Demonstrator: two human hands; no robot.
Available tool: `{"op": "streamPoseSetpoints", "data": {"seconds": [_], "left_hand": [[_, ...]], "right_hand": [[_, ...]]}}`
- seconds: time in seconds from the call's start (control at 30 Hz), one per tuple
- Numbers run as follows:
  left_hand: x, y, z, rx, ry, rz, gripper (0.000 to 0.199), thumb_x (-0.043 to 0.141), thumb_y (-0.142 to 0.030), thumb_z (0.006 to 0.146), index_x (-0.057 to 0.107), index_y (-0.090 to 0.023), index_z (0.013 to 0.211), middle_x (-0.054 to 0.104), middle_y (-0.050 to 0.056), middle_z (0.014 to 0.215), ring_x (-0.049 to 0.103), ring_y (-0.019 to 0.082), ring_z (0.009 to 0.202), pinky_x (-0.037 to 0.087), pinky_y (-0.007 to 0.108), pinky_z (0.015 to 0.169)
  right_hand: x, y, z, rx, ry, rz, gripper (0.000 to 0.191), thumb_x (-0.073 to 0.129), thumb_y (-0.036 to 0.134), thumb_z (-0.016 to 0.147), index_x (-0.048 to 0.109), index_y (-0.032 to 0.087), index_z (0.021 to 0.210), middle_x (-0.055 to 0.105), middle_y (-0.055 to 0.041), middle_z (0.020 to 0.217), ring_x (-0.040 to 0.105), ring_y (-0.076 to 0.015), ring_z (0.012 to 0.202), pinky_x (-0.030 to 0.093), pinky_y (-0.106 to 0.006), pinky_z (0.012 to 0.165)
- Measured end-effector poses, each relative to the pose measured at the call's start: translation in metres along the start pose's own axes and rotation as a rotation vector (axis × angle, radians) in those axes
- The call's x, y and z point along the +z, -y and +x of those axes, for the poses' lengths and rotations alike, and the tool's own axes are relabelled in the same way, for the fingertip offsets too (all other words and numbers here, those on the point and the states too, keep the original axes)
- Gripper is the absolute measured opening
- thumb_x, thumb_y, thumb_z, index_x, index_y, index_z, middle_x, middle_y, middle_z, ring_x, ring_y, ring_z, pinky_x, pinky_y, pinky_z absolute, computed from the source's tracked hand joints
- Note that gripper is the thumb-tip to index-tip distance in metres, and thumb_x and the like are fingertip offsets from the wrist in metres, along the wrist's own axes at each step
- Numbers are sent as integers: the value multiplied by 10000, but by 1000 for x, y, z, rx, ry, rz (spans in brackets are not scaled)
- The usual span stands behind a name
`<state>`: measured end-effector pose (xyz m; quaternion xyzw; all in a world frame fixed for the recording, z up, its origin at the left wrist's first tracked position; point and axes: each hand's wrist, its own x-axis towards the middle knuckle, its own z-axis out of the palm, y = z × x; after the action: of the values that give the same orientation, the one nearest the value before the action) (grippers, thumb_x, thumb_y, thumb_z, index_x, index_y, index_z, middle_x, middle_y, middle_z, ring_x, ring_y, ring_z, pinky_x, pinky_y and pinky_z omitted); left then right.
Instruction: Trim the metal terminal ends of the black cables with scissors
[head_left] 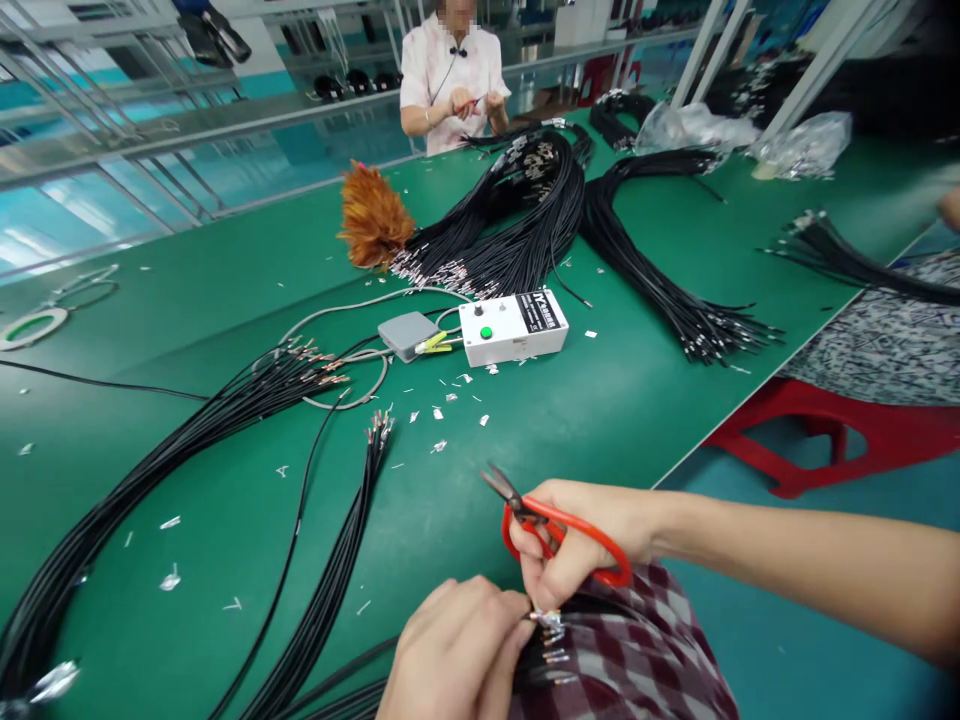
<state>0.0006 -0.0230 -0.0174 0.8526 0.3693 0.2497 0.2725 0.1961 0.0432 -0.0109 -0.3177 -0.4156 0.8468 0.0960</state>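
Observation:
Red-handled scissors [566,530] are held in my right hand [570,545], their dark blades pointing up and left with the tips slightly apart. The right thumb and a fingertip reach down beside the cable ends. My left hand [457,650] is closed on a black cable close to its end, and its fingertips nearly meet those of the right hand. Shiny cable ends [551,640] lie just right of the left fingertips, over a checkered cloth [645,650]. More black cables [352,690] run out to the left from under the left hand.
A white box with a green button [514,328] sits mid-table beside a grey block [409,335]. Black cable bundles [187,430] lie around them, with an orange duster [373,215] behind. A person [454,75] works across the table; a red stool [832,425] stands at right.

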Motion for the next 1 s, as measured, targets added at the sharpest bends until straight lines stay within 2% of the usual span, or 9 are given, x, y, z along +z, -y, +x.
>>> {"op": "streamPoseSetpoints", "data": {"seconds": [0.13,0.2,0.27,0.37,0.47,0.53,0.73,0.83,1.0], "left_hand": [[15,11,-10,-5,-367,296,422,593,12,779,627,-210,1136,744,93,814,650,223,685,455,327,675],[15,12,-4,-87,-452,211,365,579,-4,793,656,-216,1080,742,86,826,651,223,704,462,329,692],[10,9,7,-201,-516,17,242,587,-56,810,690,-229,945,727,51,787,649,200,683,478,292,677],[-1,1,24,-439,-550,-295,80,633,-185,809,699,-229,805,648,-5,630,591,157,564,461,230,557],[-7,-4,31,-646,-509,-565,113,647,-311,807,675,-203,786,542,-39,507,458,108,431,350,194,404],[-6,-4,31,-734,-465,-696,195,643,-379,808,638,-187,774,523,-46,491,393,79,383,275,175,359],[4,1,31,-760,-418,-746,267,617,-423,821,555,-174,747,519,-58,508,390,49,344,287,149,350],[6,3,32,-739,-425,-691,270,612,-422,823,563,-171,737,518,-54,521,421,61,369,304,150,355],[4,1,33,-754,-473,-734,279,630,-424,811,572,-166,719,508,-55,522,394,47,375,285,146,371]], "right_hand": [[21,-37,10,70,6,489,287,653,139,485,444,197,671,625,54,561,517,-66,480,358,-170,504],[27,-39,10,56,37,529,325,664,107,475,426,201,674,621,58,557,491,-56,457,329,-167,479],[20,-27,7,-95,40,411,328,689,126,498,402,195,640,638,35,605,500,-66,475,354,-190,502],[-9,5,4,-399,-303,41,276,694,194,624,427,203,696,607,28,681,551,-115,628,398,-232,604],[-33,23,6,-434,-786,-520,160,617,220,728,457,209,722,550,20,674,544,-164,691,412,-293,669],[-34,22,10,-442,-907,-650,104,577,196,758,477,211,737,566,-2,735,540,-183,751,414,-318,716],[11,0,15,-520,-676,-391,227,679,287,760,466,210,765,641,-16,940,548,-125,691,465,-269,689],[25,-2,18,-530,-704,-320,240,696,273,749,465,207,733,639,3,839,565,-132,695,465,-272,701],[27,-2,26,-597,-691,-50,283,693,247,744,420,213,677,635,18,736,617,-155,740,475,-275,718]]}}
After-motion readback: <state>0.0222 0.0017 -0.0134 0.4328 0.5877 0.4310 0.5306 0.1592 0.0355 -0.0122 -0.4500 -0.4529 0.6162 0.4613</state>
